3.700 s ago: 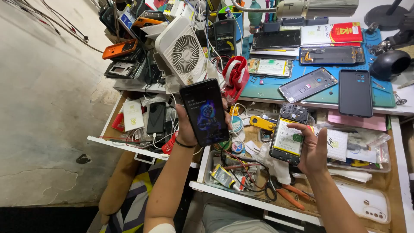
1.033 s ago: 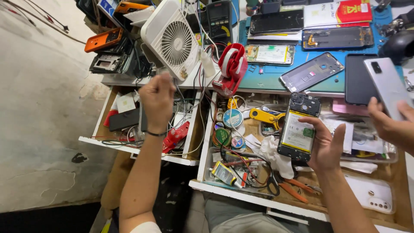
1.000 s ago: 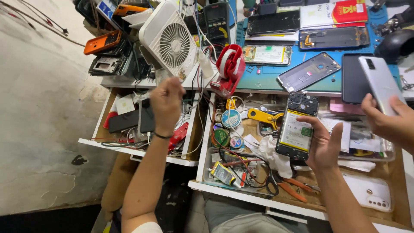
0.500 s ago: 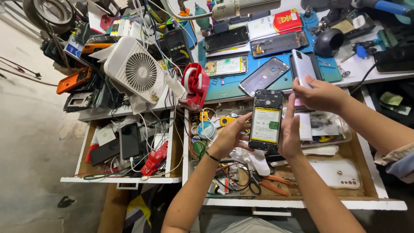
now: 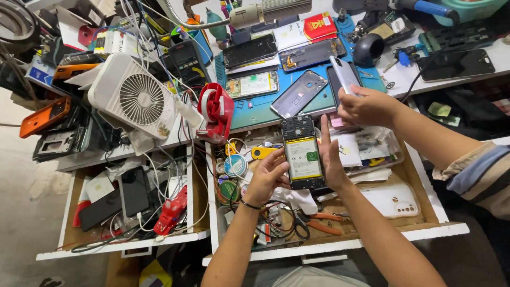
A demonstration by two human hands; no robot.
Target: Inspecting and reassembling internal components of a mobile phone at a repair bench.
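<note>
Now both hands on the phone | left hand has come over from the fan, fingers curled on phone's left edge | right hand wraps right edge | phone sits above the open drawer | a co-worker's hand holds a silver phone just past it.

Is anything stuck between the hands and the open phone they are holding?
No, nothing visible. The left hand touches the open phone's left edge and the right hand its right edge, holding it above the drawer. Another person's hand holds a silver phone just beyond, apart from it.
</note>
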